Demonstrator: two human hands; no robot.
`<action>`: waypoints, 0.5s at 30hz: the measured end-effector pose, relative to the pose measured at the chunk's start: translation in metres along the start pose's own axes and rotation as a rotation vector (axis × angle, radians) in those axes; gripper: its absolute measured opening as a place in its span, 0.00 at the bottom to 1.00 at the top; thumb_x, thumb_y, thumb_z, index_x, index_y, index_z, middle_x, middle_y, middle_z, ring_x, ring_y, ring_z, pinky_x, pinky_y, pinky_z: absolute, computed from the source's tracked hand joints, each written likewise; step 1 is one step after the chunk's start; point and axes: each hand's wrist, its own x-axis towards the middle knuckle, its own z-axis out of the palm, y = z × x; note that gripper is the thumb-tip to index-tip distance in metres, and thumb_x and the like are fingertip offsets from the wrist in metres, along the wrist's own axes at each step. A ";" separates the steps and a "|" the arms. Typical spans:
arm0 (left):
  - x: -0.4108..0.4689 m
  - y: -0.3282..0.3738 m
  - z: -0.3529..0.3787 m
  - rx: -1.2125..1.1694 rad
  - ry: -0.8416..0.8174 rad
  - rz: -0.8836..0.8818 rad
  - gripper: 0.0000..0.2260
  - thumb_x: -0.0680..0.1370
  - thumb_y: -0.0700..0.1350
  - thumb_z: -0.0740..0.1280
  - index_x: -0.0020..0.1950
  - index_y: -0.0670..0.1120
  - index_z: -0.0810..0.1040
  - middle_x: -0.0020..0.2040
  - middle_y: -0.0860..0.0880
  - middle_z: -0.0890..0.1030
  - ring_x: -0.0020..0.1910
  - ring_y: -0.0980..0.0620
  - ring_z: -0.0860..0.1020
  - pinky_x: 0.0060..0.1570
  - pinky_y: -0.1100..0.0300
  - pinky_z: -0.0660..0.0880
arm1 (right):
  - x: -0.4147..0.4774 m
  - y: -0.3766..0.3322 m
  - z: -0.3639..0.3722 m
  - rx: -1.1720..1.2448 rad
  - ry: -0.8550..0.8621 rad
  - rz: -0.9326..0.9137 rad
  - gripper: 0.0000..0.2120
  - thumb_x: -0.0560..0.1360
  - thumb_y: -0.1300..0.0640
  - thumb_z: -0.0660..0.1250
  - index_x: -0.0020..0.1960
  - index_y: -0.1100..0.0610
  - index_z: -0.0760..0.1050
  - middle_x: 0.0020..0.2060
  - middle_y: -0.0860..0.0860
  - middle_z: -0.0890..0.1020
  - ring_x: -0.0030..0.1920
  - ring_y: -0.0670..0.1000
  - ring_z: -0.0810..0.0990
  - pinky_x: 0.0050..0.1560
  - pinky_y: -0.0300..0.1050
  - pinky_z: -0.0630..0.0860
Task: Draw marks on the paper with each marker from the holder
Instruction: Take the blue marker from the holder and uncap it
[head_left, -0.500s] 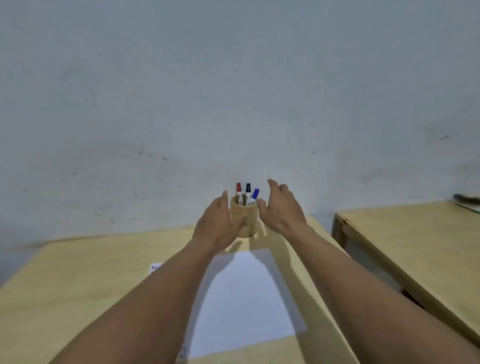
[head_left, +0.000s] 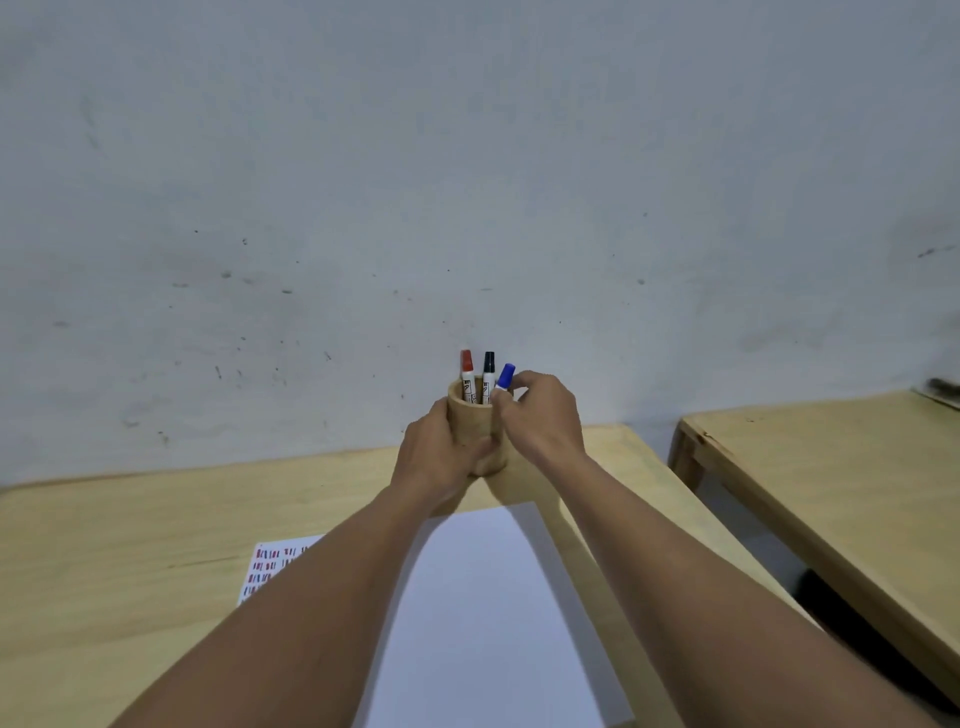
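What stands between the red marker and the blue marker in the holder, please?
The black marker stands between the red marker and the blue marker in the holder, as the head view shows.

both bare forearms reach forward from the bottom corners and converge toward the middle of the view. the left hand (head_left: 434, 457) is wrapped around the side of the holder (head_left: 475, 426), palm against its left wall, thumb curling across the front near the base. the right hand (head_left: 543, 415) sits a little higher, back facing up, wrist slightly bent, its thumb and forefinger pinched on the blue marker (head_left: 505, 376) just below the cap. the other right fingers (head_left: 524, 382) are curled loosely. the two hands nearly touch.
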 end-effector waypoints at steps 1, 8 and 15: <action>0.001 0.000 0.000 -0.010 0.001 -0.003 0.25 0.67 0.55 0.76 0.61 0.51 0.75 0.51 0.55 0.81 0.49 0.53 0.80 0.44 0.58 0.77 | 0.001 0.000 0.000 0.016 0.005 0.006 0.09 0.78 0.51 0.69 0.52 0.54 0.84 0.41 0.53 0.83 0.44 0.56 0.82 0.41 0.44 0.71; -0.001 0.000 0.002 -0.017 0.012 -0.007 0.26 0.68 0.53 0.76 0.63 0.49 0.74 0.53 0.54 0.81 0.48 0.53 0.79 0.44 0.59 0.75 | 0.001 -0.010 -0.004 0.111 0.024 -0.023 0.09 0.79 0.52 0.68 0.52 0.58 0.81 0.45 0.50 0.83 0.46 0.52 0.80 0.42 0.44 0.72; -0.008 0.011 -0.008 -0.031 0.010 -0.063 0.35 0.69 0.47 0.75 0.73 0.47 0.66 0.59 0.52 0.76 0.58 0.47 0.77 0.46 0.60 0.72 | -0.004 -0.034 -0.025 0.214 0.079 -0.153 0.04 0.81 0.51 0.64 0.53 0.51 0.72 0.46 0.44 0.80 0.43 0.44 0.81 0.37 0.38 0.73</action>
